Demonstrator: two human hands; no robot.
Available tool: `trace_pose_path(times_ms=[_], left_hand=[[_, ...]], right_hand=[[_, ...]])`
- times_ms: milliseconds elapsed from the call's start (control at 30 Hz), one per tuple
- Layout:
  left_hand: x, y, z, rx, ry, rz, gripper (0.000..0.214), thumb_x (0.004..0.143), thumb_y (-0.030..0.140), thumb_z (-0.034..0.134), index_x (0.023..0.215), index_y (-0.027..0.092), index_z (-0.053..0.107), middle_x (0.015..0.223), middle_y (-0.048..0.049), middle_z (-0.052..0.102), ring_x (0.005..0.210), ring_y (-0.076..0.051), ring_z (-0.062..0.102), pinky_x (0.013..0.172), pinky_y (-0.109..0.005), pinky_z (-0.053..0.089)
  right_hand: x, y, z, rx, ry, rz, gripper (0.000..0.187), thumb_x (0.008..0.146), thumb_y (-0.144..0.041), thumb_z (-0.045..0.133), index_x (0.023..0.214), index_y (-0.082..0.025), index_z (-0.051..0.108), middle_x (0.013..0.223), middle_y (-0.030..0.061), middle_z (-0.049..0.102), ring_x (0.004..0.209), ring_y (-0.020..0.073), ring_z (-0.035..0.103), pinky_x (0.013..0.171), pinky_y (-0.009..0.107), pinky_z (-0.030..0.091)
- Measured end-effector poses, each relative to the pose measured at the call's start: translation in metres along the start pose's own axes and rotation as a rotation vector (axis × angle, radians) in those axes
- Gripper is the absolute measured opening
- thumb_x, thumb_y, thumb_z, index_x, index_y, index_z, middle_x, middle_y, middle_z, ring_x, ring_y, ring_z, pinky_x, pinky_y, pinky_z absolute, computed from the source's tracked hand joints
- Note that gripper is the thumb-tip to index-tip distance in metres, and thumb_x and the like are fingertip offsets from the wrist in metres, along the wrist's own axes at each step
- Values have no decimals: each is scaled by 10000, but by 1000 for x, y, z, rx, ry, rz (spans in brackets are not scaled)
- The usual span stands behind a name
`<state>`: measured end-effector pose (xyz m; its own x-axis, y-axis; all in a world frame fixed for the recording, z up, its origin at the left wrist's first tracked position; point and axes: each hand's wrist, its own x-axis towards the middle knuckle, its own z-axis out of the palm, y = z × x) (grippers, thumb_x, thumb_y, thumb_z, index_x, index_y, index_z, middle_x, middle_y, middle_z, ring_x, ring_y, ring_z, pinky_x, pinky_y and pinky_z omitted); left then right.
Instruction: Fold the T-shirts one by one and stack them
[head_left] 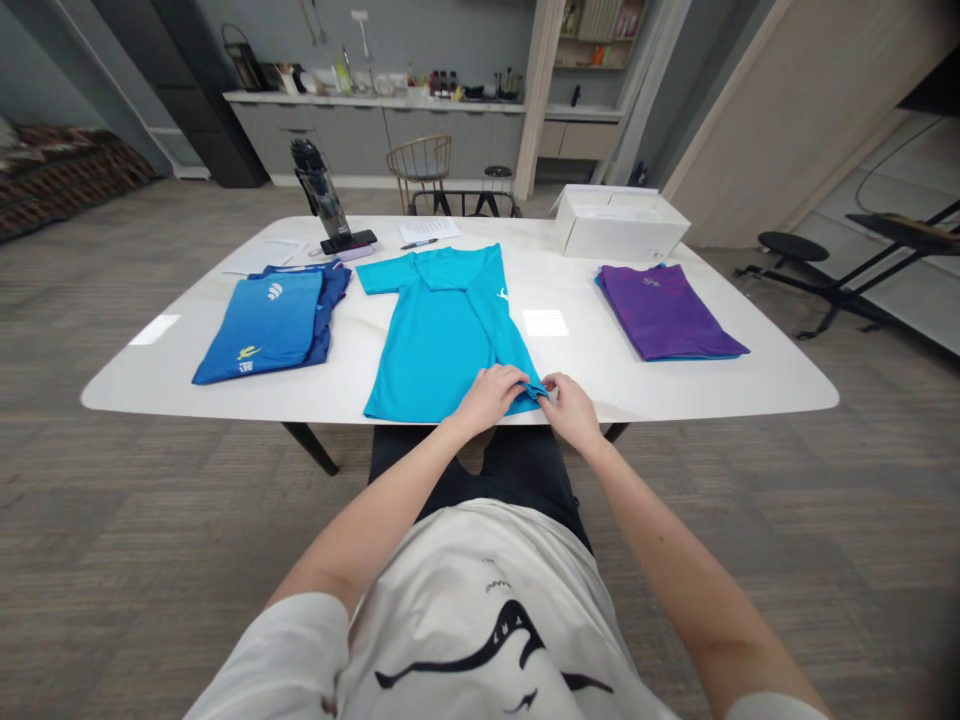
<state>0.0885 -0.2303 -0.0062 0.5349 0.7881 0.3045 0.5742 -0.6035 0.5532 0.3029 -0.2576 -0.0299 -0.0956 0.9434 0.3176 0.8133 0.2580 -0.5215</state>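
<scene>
A turquoise T-shirt point(439, 335) lies on the white table in front of me, its right side folded inward and its left sleeve spread out. My left hand point(491, 395) pinches the cloth near the lower right corner. Just beside it, my right hand point(571, 408) grips the same corner, where the fabric is bunched between the two hands. To the left rests a stack of folded blue shirts point(262, 325). A folded purple shirt point(664, 310) lies to the right, with a blue edge showing beneath it.
The white table point(765, 385) holds a white box point(619, 222) at the back right. A dark water bottle point(322, 190), a pen point(418, 243) and papers point(262, 256) are at the back left. Beyond stand a chair point(421, 160) and a kitchen counter point(330, 98).
</scene>
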Motion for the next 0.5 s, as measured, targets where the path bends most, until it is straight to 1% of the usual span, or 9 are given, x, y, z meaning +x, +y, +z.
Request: trace_pose_path(times_ms=[67, 133, 233, 267, 333, 400, 500], left_hand=[[-7, 0, -2, -93, 34, -20, 215, 1037, 243, 475, 1134, 237, 667, 1211, -48, 691, 1135, -208, 607, 1037, -398, 462], [-12, 2, 0, -285, 106, -93, 214, 1024, 211, 467, 1111, 219, 662, 1230, -62, 667, 1115, -192, 622, 1027, -384, 505], [-17, 11, 5, -749, 234, -323, 143, 982, 203, 523, 1057, 191, 645, 1267, -80, 628, 1020, -168, 654, 924, -362, 592], [-18, 15, 6, -913, 264, -400, 118, 967, 205, 551, 1043, 183, 638, 1252, -82, 626, 987, -159, 658, 899, -362, 610], [-19, 23, 7, -1180, 315, -507, 99, 940, 203, 604, 1031, 174, 628, 1189, -74, 629, 947, -142, 654, 894, -379, 627], [-19, 29, 6, -1347, 388, -579, 145, 911, 177, 649, 1052, 185, 615, 1142, -55, 622, 911, -121, 645, 903, -398, 633], [-17, 32, 3, -1476, 519, -738, 288, 877, 110, 682, 1113, 222, 561, 1101, -34, 612, 830, -85, 637, 911, -397, 634]], right_hand=[[-2, -5, 6, -26, 26, 45, 152, 867, -244, 563, 1010, -239, 613, 947, 59, 682, 881, 257, 642, 796, 365, 484], [-4, -11, 9, -19, 25, 43, 158, 878, -237, 537, 1018, -248, 608, 938, 52, 686, 839, 248, 640, 761, 350, 472], [-9, -19, 10, 31, 14, 5, 192, 908, -245, 498, 1067, -248, 605, 942, 49, 693, 768, 232, 627, 740, 344, 462], [-11, -21, 11, 53, 18, -4, 202, 918, -249, 487, 1080, -245, 606, 944, 50, 696, 752, 228, 623, 741, 344, 462], [-14, -24, 12, 96, 37, -8, 211, 933, -267, 477, 1092, -234, 612, 941, 58, 701, 738, 225, 622, 745, 345, 466], [-16, -26, 14, 133, 53, 4, 215, 939, -288, 482, 1090, -226, 622, 930, 65, 704, 736, 228, 626, 749, 347, 474], [-17, -27, 13, 162, 68, 22, 222, 929, -287, 487, 1090, -225, 627, 907, 63, 705, 736, 233, 633, 759, 355, 486]])
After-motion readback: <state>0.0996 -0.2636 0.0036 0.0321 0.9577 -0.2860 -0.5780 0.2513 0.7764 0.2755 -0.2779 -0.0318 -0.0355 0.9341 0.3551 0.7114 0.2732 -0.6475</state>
